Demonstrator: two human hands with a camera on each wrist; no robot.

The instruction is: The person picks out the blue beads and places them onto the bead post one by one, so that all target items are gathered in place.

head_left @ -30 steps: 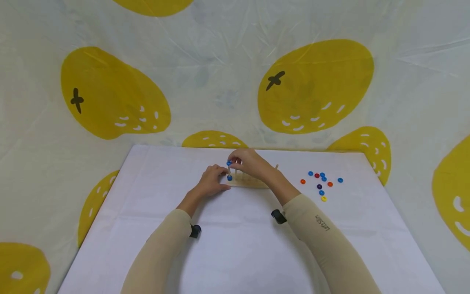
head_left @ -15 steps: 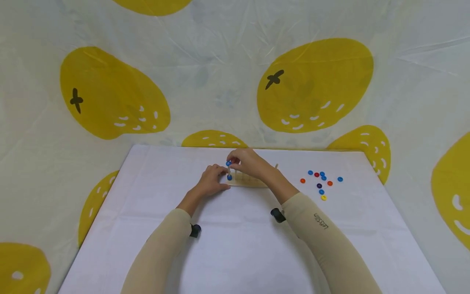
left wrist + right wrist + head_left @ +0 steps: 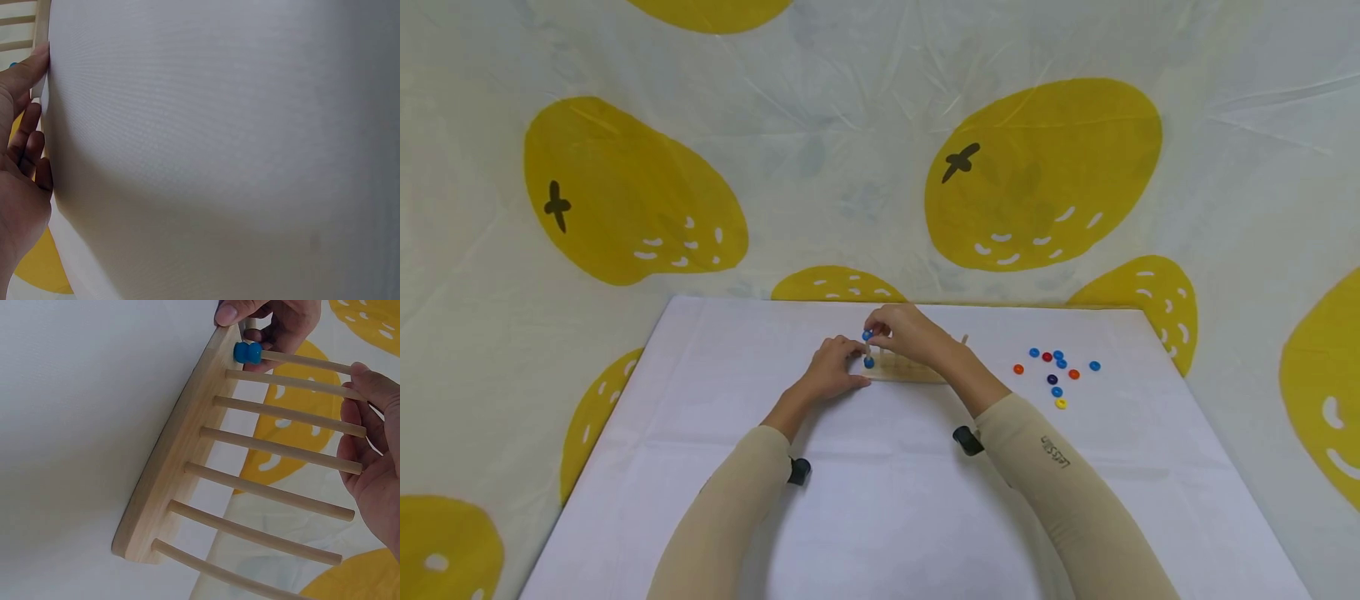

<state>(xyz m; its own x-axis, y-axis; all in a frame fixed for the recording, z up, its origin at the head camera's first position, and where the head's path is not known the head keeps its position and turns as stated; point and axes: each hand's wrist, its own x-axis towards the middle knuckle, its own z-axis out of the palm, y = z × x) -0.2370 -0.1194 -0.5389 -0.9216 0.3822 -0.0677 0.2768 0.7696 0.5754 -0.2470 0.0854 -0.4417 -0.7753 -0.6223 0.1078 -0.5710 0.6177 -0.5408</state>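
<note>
1. In my head view, I see the left hand (image 3: 831,367) gripping the near end of a wooden rack (image 3: 913,374), a pale, smooth-grained base with slim pegs, standing on a white cloth-covered table (image 3: 880,517).
2. There too, I see the right hand (image 3: 910,333) pinching a glossy blue ring (image 3: 867,335) between thumb and fingertips, at the top of the left-end peg; more blue, rounded pieces (image 3: 868,362) sit low on that same peg.
3. Well to the right, I make out loose rings (image 3: 1062,364), small and doughnut-shaped, in blue, red, orange, dark purple and yellow. Behind hangs a creased, faintly shiny backdrop (image 3: 842,167) printed with yellow fruit; beige stretchy sleeves (image 3: 722,517) cover the forearms.
4. My left wrist view is mostly fine-woven white cloth. The left hand's thumb presses the rack's edge, its other fingers bent behind.
5. In my right wrist view, I get the base as a thick plank with softened corners and a row of round dowel pegs. Two blue rings stack against it beside the left hand; the right hand closes at that peg's tip, hiding the ring it pinches.
</note>
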